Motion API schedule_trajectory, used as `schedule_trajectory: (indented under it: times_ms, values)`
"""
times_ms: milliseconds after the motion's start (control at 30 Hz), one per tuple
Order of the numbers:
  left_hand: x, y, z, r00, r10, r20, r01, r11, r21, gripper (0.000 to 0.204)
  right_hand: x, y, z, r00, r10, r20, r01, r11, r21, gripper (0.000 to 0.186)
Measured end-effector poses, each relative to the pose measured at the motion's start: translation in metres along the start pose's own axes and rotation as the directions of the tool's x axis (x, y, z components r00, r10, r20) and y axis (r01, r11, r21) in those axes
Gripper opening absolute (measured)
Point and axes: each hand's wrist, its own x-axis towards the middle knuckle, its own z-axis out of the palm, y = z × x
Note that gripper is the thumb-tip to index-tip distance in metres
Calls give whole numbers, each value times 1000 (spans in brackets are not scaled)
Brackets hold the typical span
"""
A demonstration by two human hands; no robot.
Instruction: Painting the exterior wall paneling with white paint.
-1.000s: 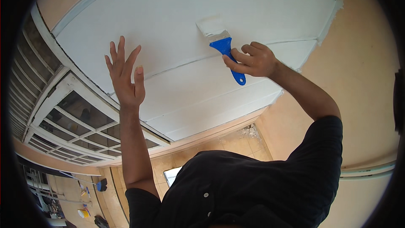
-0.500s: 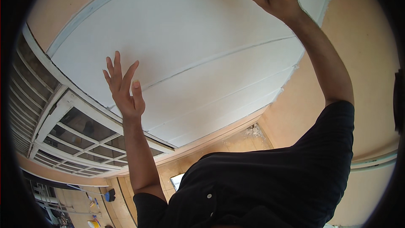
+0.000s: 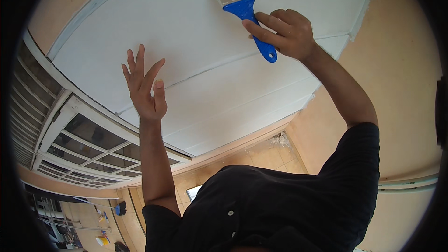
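Observation:
In my right hand (image 3: 291,35) is a putty knife (image 3: 241,7) with a blue handle, its fingers closed round the grip. The wide blade points up and left, with white filler on it. Behind both hands spreads a white panelled surface (image 3: 186,32), crossed by thin seams. Whether the blade touches it, I cannot tell. My left hand (image 3: 147,95) is raised on the left, empty, fingers spread and palm toward the panels.
White-framed barred windows (image 3: 93,151) stand at the left. A peach wall (image 3: 392,84) runs along the right. Rubble (image 3: 281,140) lies in a floor corner. Lower left are a blue broom head (image 3: 121,208) and a yellow-and-white container (image 3: 101,241).
My right hand has drawn down and left with the putty knife, bringing its blade into full view. The left hand has shifted slightly up and right, still spread.

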Motion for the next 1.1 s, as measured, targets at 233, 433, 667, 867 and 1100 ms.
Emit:
schedule_trajectory:
  times_ms: [233, 433, 667, 867, 1100]
  values:
    - [-23, -7, -18, 999, -48, 5, 48, 999, 7, 43, -49, -73, -32, 960, 41, 276, -146, 917, 371, 31]
    - [-42, -10, -36, 979, -192, -65, 194, 981, 28, 30, -27, -104, -50, 820, 264, 508, -556, 578, 597, 21]
    - [-98, -17, -93, 852, -363, -376, 404, 914, 34, 19, 29, -135, -43, 683, 396, 614, -638, -86, 765, 12]
    - [-148, -26, -142, 756, -437, -487, 565, 811, 149, 18, 46, -193, -3, 477, 562, 675, -606, -346, 716, 28]
    - [-193, -37, -195, 644, -454, -616, 685, 701, 200, 17, 112, -263, 58, 429, 322, 844, -819, -254, 514, 32]
